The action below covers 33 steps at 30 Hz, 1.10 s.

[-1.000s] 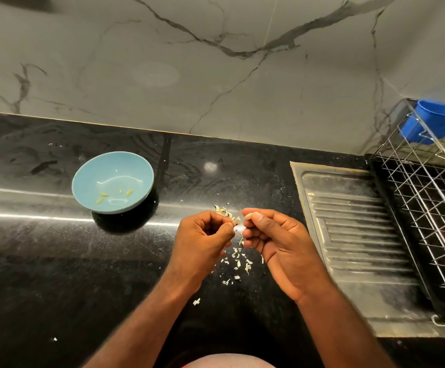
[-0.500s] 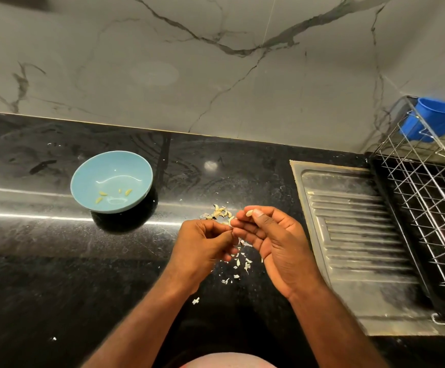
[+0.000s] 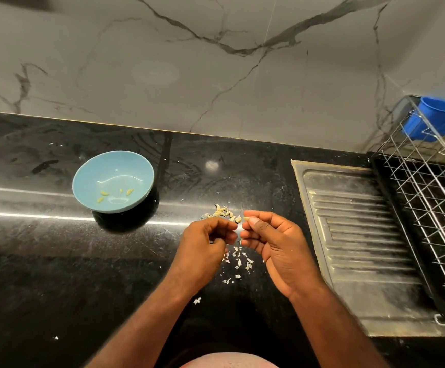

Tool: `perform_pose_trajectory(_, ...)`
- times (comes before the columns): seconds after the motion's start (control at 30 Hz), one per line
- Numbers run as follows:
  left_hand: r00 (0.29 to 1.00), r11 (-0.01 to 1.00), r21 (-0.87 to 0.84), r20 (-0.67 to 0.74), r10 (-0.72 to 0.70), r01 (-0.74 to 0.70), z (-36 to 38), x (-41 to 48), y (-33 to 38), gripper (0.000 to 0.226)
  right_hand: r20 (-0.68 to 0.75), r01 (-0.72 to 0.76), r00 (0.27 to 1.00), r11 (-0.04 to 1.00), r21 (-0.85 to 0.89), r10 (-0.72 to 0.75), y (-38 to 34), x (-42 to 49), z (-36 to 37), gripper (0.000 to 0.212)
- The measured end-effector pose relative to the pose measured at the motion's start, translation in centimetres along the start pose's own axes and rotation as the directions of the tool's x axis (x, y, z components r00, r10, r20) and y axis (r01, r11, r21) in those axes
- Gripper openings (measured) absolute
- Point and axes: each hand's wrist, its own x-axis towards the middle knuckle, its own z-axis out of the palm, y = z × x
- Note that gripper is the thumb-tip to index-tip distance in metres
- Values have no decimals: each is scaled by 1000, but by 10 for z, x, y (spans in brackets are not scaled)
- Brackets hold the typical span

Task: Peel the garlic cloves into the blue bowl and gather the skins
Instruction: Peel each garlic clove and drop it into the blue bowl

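1. The light blue round ceramic bowl (image 3: 133, 168) is well off to the left of the grip and a bit further back, on the glossy black stone counter (image 3: 43, 261). A few small yellowish peeled cloves (image 3: 102, 193) lie in the bottom, same count as a second ago.
2. The left hand (image 3: 205, 243) was fingertip to fingertip with the other hand half a second ago. Now it's backed off a touch and there's a small gap. Its fingers are curled in tight, and I honestly can't tell if a scrap of skin is in there.
3. Just beyond the grip is the little heap of unpeeled garlic cloves (image 3: 222, 211). Below the grip, nearer the person, white papery skins (image 3: 238, 258) are scattered about, not gathered at all.
4. The right hand (image 3: 277, 245) pinches one small pale clove (image 3: 245, 218) between thumb and forefinger tips, with the other fingers loosely curled.
5. My read is that a strip just came off, so this clove is nearly ready for the bowl. Plenty of the job is left though.
6. Right of the grip are the ribbed steel drainboard (image 3: 362, 235) and the wire dish rack (image 3: 428, 208), not involved.
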Motion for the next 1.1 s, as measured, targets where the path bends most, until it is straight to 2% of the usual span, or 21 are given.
perform_pose_trajectory(0.1, 998, 994, -99, -52, 30, -35, 1, 0, 5, 21, 17, 34, 999, 998, -49, -33, -2, -1, -1, 17)
perform_pose_trajectory(0.2, 998, 980, -195, -42, 39, -46, 0, -1, 12, 9, 44, 131, 991, 966, -221, -124, -4, -2, -2, 16)
perform_pose_trajectory(0.3, 1000, 962, -273, 6, 27, -25, 0, -1, 15, 9, 101, 214, 977, 902, -375, -189, -8, -5, -2, 16)
perform_pose_trajectory(0.47, 1000, 932, -363, 27, 7, 3, -1, -2, 15, 21, 157, 243, 968, 883, -401, -195, -13, -9, -2, 12)
perform_pose_trajectory(0.63, 998, 942, -334, 32, 51, -38, 0, -3, 16, 18, 110, 242, 970, 846, -475, -216, -13, -9, -2, 14)
perform_pose_trajectory(0.83, 993, 959, -263, 24, 118, -108, -2, -3, 17, 23, 123, 335, 933, 693, -639, -338, -14, -13, 2, 18)
perform_pose_trajectory(1.0, 990, 973, -192, 32, 137, -129, -4, -2, 16, 5, 160, 413, 886, 583, -700, -435, -12, -15, 4, 15)
perform_pose_trajectory(1.1, 987, 976, -155, 16, 158, -154, -5, -2, 16, 4, 195, 441, 865, 516, -734, -462, -12, -16, 5, 13)
